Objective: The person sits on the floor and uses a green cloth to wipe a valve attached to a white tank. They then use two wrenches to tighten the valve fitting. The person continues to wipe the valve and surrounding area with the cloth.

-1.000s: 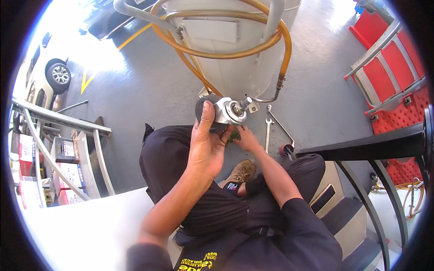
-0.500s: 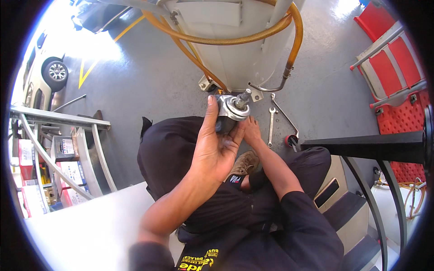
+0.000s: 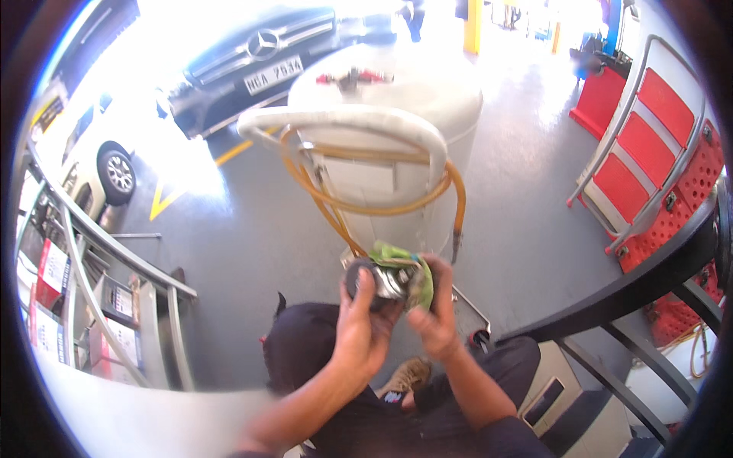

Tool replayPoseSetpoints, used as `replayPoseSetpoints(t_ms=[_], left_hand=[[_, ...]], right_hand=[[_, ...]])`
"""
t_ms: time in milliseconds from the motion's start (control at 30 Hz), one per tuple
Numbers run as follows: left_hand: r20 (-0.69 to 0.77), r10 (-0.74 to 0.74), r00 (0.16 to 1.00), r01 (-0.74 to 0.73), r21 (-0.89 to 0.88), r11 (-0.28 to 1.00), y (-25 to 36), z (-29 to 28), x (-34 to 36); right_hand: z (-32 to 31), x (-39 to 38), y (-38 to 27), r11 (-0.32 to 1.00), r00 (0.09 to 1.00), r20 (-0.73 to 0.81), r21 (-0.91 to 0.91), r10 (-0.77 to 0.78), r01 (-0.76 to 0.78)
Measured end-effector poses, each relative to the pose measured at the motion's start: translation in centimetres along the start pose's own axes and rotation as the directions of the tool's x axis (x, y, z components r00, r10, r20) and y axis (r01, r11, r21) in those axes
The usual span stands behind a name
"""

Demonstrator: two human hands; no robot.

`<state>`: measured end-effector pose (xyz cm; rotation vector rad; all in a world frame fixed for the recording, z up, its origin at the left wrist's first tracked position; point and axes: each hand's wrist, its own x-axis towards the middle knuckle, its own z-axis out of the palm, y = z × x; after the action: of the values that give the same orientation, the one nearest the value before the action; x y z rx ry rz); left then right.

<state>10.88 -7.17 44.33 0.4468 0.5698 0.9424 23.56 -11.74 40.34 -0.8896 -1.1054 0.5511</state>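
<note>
My left hand (image 3: 365, 328) still gripping the metal part (image 3: 384, 279), right hand (image 3: 432, 313) fingers now pinching a green rag (image 3: 408, 269) over it, view tilted up since.

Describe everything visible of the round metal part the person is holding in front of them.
The round metal part is a small, silvery, shiny cylindrical piece with a dark, rubbery-looking disc or rim on its left side. It is held up in front of the person, above their knees, before the white tank. The left hand grips it from below and the left, thumb up against the dark rim. The right hand presses a green cloth over its top and right side, hiding that part. Motion blur hides finer details.
</note>
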Motion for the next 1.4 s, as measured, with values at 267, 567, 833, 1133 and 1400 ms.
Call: replayPoseSetpoints(t_ms=[267,567,833,1133,1400], left_hand=[[0.386,-0.285,0.878,-0.098,0.725,0.682,0.1,5.2,-0.1],[0.195,-0.33,0.923,0.098,0.713,0.694,-3.7,7.9,1.0],[0.213,-0.092,0.973,-0.049,0.575,0.817,-3.9,6.9,0.7],[0.43,0.128,0.894,-0.441,0.79,0.427,-2.4,7.0,-0.3],[0.51,0.218,0.832,-0.548,0.815,0.186,-0.3,9.8,3.6]], right_hand=[[-4.3,-1.2,-3.1,0.98,0.965,-0.263,0.188,-0.014,0.065],[-6.2,0.0,-5.0,0.999,0.933,-0.36,-0.029,0.016,-0.028],[-4.8,-0.7,-5.2,0.949,0.957,-0.25,-0.308,-0.148,0.067],[-5.6,-0.3,-5.7,0.991,0.944,-0.318,-0.067,0.086,-0.113],[-6.0,4.7,-2.0,0.916,0.944,-0.237,0.38,0.229,-0.126]])
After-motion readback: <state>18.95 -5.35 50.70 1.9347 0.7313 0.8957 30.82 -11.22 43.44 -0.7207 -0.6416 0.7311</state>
